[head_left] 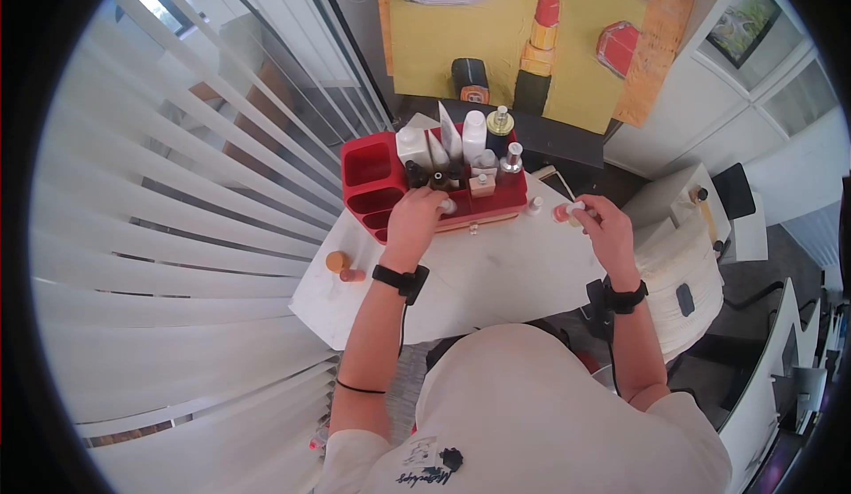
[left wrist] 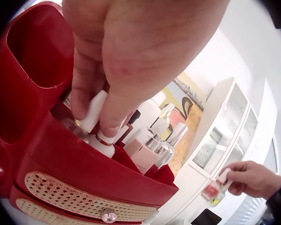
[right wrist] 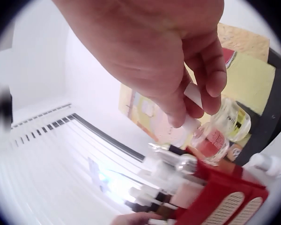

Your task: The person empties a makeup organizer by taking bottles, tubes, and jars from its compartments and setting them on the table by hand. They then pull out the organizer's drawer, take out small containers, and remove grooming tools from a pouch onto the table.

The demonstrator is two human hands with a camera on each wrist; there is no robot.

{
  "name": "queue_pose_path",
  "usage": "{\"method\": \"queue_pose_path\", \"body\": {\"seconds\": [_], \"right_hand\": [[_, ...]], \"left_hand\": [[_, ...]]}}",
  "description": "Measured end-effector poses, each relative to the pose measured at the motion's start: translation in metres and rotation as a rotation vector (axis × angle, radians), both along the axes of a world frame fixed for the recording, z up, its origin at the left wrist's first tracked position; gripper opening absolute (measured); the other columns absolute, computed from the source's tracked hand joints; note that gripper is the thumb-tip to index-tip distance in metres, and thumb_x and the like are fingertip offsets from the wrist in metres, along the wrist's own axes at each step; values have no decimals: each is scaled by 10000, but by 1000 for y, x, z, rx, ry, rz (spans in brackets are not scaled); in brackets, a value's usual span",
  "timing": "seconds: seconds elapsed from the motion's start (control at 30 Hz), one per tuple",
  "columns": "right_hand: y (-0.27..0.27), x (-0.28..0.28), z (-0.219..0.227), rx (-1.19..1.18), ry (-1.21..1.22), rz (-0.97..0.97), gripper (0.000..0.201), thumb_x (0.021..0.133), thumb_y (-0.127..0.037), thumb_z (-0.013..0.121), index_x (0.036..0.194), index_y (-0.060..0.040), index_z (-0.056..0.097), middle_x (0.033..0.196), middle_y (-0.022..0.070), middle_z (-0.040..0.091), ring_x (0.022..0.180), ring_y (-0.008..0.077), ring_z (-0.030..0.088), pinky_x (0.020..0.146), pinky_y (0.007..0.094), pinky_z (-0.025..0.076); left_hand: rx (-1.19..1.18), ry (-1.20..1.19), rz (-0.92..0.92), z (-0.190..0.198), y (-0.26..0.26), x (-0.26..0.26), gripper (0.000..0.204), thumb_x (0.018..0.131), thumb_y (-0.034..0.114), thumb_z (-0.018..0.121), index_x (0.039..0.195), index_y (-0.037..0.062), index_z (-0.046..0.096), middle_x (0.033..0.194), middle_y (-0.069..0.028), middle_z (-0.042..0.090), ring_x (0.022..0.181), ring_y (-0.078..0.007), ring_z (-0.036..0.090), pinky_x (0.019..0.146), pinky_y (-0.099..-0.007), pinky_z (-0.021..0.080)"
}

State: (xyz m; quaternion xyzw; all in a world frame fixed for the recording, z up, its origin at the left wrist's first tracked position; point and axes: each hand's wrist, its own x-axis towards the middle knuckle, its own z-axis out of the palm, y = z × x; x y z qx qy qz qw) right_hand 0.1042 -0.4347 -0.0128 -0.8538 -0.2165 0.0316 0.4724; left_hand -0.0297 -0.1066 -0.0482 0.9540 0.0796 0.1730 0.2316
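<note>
Red plastic walls of the organizer (left wrist: 61,152) surround the fingers of the left hand (head_left: 417,224), which dips into a front compartment. Thumb and fingertips there pinch a white cap (left wrist: 96,108); a white bottle (left wrist: 102,147) is right under the thumb. Whether the thumb grips that one too, I cannot tell.

Well to the right, the right hand (head_left: 610,235) hangs above the table's (head_left: 496,286) far right side, pinching two bottles by their white caps: a red bottle (right wrist: 211,142) and, beside it, a yellow bottle (right wrist: 237,123).

Just left of the right hand, a white-capped vial (head_left: 534,206) stands on the table. Right of the left hand sits a pink bottle (head_left: 482,186); just beyond it is a dark bottle (head_left: 439,181). Below it is a drawer knob (left wrist: 108,216). Nearer the body and left of that hand lie an orange lid (head_left: 337,261) and a pink vial (head_left: 353,275). Beyond both hands stands a lipstick painting (head_left: 427,46).
</note>
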Motion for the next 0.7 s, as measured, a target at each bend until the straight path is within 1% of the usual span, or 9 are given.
{"method": "queue_pose_path", "body": {"seconds": [0.07, 0.27, 0.4, 0.47, 0.5, 0.53, 0.6, 0.63, 0.7], "right_hand": [[-14, 8, -30, -131, 8, -69, 235, 928, -168, 769, 1123, -40, 742, 897, 99, 732, 653, 196, 684, 660, 321, 550], [-14, 28, -122, -173, -8, -27, 228, 946, -208, 733, 1106, -47, 748, 926, 125, 740, 651, 238, 697, 652, 362, 552], [1, 35, -143, -169, 47, 9, 231, 947, -214, 727, 1109, -51, 751, 950, 129, 737, 667, 245, 707, 660, 362, 562], [7, 36, -149, -202, 49, 44, 241, 943, -220, 728, 1115, -53, 753, 983, 133, 731, 675, 247, 710, 668, 367, 571], [8, 38, -153, -199, 53, 56, 241, 943, -220, 728, 1115, -53, 753, 983, 133, 731, 675, 247, 710, 668, 367, 571], [8, 40, -159, -192, 69, 39, 249, 940, -224, 730, 1120, -54, 754, 996, 136, 729, 679, 246, 713, 667, 367, 573], [9, 42, -173, -160, 78, 22, 267, 933, -235, 733, 1129, -56, 758, 997, 137, 716, 681, 235, 716, 656, 357, 570], [11, 42, -173, -152, 91, 26, 265, 934, -231, 736, 1130, -55, 756, 984, 132, 708, 676, 232, 716, 649, 354, 568], [10, 42, -175, -144, 93, 40, 258, 935, -217, 742, 1135, -55, 753, 969, 125, 696, 661, 225, 713, 634, 349, 563]], "left_hand": [[44, 28, -33, 0, 4, 1, 211, 801, 36, 740, 1005, 85, 735, 951, -86, 694, 956, -309, 670, 822, -433, 568], [64, -31, -3, 28, -2, -12, 254, 811, 48, 764, 1064, 69, 750, 971, -95, 712, 942, -311, 679, 819, -427, 562], [1, -100, 52, 61, -5, -40, 270, 824, 37, 763, 1093, 62, 753, 977, -105, 710, 956, -313, 688, 825, -418, 561], [-8, -152, 150, 76, -1, -66, 278, 842, 27, 762, 1118, 56, 755, 997, -114, 714, 941, -321, 699, 810, -408, 565], [-26, -132, 213, 78, 3, -81, 261, 860, 23, 747, 1115, 75, 756, 1017, -99, 722, 919, -287, 701, 782, -403, 557], [-20, -125, 228, 81, 7, -96, 261, 860, 23, 747, 1115, 75, 756, 1017, -99, 722, 919, -287, 701, 782, -403, 557], [-385, 64, 483, 90, 14, -129, 277, 853, -8, 754, 1126, 40, 756, 974, -122, 720, 831, -292, 712, 738, -380, 553], [-256, 14, 496, 89, 17, -144, 254, 851, -4, 755, 1102, 30, 764, 911, -126, 707, 806, -275, 710, 728, -370, 546], [-177, 87, 567, 63, 36, -180, 235, 855, 8, 750, 1088, 34, 764, 916, -135, 714, 822, -299, 712, 740, -387, 549]]}}
